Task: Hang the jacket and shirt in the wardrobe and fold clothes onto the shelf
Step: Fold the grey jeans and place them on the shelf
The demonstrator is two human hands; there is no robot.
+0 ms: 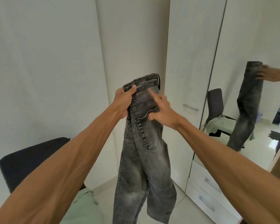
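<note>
The jeans (144,143) in front of you are grey denim, faded in patches, coarse and matt, with raised stitched seams. To your right the wardrobe door (192,62) is white and matt with a faint grain, and its handle (190,107) is brushed metal. Farther right the mirror (249,38) is glossy glass. The floor (181,212) tiles shine. Near left, the chair (26,160) is dark matt fabric, with smooth pale green cloth (82,206) beside it.

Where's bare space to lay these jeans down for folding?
Free: pale floor tiles between the hanging grey denim jeans and the white wardrobe drawers. Crowded: the dark upholstered chair, its seat covered by a pale green garment.
</note>
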